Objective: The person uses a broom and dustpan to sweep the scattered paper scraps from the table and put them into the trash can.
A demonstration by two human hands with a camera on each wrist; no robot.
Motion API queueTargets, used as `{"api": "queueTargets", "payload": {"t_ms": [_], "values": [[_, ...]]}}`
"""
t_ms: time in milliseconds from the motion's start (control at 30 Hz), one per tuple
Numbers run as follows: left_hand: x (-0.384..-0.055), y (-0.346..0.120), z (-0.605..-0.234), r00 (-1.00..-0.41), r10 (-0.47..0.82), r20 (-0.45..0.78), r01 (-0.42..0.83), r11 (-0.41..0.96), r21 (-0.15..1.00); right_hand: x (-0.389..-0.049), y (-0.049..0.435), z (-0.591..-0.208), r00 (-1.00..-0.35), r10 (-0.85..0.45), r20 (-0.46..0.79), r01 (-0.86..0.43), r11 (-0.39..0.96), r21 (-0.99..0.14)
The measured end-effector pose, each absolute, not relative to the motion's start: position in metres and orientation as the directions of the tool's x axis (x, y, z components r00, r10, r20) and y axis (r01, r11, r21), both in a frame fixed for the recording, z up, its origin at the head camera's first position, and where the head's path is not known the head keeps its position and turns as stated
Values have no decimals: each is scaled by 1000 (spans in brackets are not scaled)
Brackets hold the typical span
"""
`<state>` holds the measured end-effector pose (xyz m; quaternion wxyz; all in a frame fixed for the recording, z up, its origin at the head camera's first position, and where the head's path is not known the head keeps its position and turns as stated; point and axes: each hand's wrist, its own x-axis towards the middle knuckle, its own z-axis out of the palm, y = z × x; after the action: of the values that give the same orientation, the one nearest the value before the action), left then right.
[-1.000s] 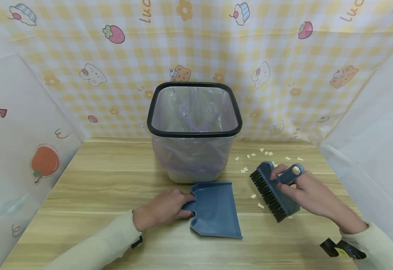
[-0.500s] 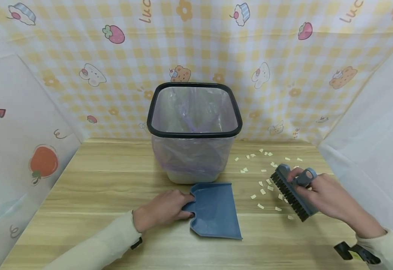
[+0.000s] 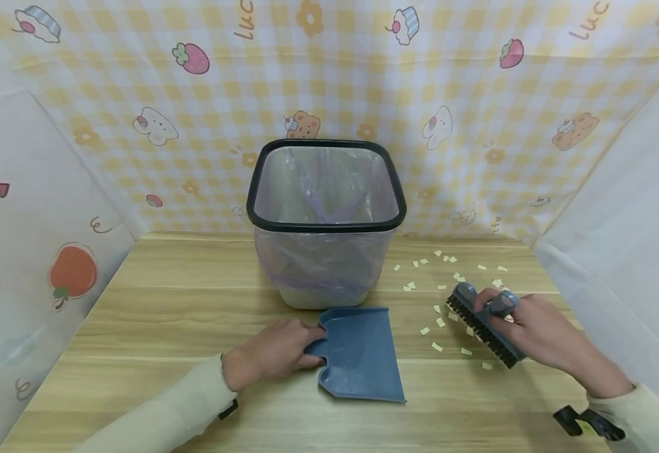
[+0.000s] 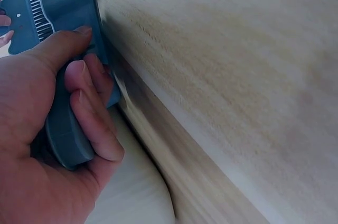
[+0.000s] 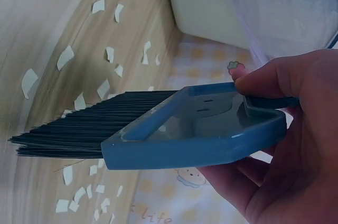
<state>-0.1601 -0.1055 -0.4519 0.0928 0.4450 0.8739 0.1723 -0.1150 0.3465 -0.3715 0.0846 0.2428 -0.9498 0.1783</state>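
A blue dustpan [image 3: 363, 355] lies on the table, its wide lip facing right. My left hand [image 3: 275, 352] grips its short handle; in the left wrist view the fingers [image 4: 97, 123] curl round that handle [image 4: 68, 129]. On the right, my right hand [image 3: 539, 330] holds a blue hand brush [image 3: 484, 324] by its handle, dark bristles [image 5: 95, 123] pointing down and left. Small pale paper scraps [image 3: 437, 346] are scattered on the wood around and beneath the brush. In the right wrist view the bristles overlap several scraps [image 5: 66, 57].
A bin [image 3: 326, 264] with a black rim and a clear purplish liner stands behind the dustpan, close to its back edge. Checked patterned cloth [image 3: 329, 75] hangs behind the wooden table [image 3: 193, 283]. White sheets [image 3: 635, 207] close off both sides.
My right hand carried the brush rightward, uncovering scraps, then slightly back left and lower over them. The left hand and dustpan have stayed put.
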Motion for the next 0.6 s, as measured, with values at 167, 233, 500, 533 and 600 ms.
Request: {"api": "queueTargets", "payload": {"t_ms": [167,233,500,533,600], "values": [[-160,-105,-453,-588,809,-9,742,544,392,-118,340,-375,-860,-453,235,-507,812,-289],[-161,-105,-453,-588,809,-10,741,544,393,-120,337,-376,-856,-462,233,-515,806,-293],[-161,-106,-453,-587,810,-5,744,542,390,-125,323,-380,-835,-499,234,-550,781,-297],[-161,-106,-453,-587,810,-5,746,542,387,-125,322,-380,-828,-509,236,-560,773,-298],[-161,-106,-453,-586,810,-4,747,543,384,-125,320,-381,-816,-526,240,-578,757,-304]]}}
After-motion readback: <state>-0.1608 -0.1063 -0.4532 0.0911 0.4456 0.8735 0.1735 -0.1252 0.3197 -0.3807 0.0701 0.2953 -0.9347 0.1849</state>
